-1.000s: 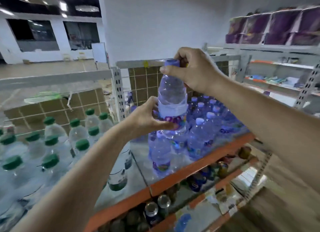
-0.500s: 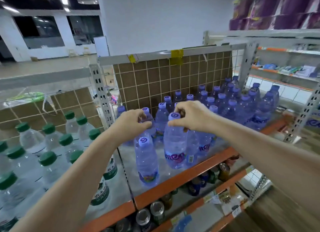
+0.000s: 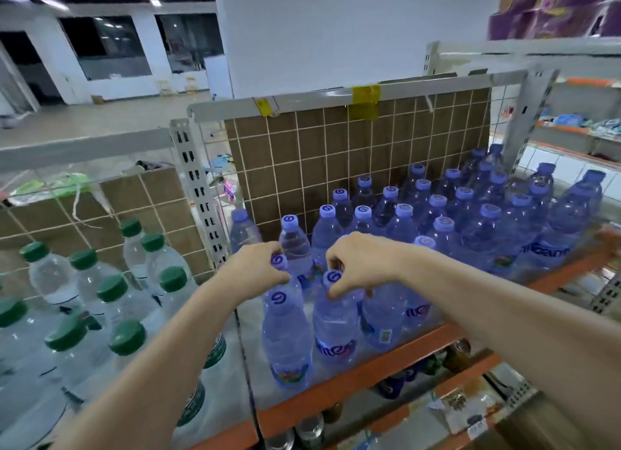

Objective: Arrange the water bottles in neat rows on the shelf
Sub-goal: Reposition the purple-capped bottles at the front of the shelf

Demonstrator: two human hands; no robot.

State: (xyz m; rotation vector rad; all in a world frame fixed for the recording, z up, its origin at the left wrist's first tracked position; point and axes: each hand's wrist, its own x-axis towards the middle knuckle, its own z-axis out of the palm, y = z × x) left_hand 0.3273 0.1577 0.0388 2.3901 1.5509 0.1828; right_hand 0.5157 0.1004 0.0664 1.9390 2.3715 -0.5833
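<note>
Two hands work near the shelf's (image 3: 356,387) front-left corner, the left hand (image 3: 257,268) pinching one blue-capped bottle's (image 3: 278,262) neck and the right hand (image 3: 361,265) pinching another's cap (image 3: 332,277), where a careless nudge could topple tightly packed neighbours.

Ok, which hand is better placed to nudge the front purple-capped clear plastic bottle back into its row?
Probably the left hand. It sits just above the front purple-capped clear plastic bottle, while the right hand already pinches the neighbouring purple-capped bottle.
</note>
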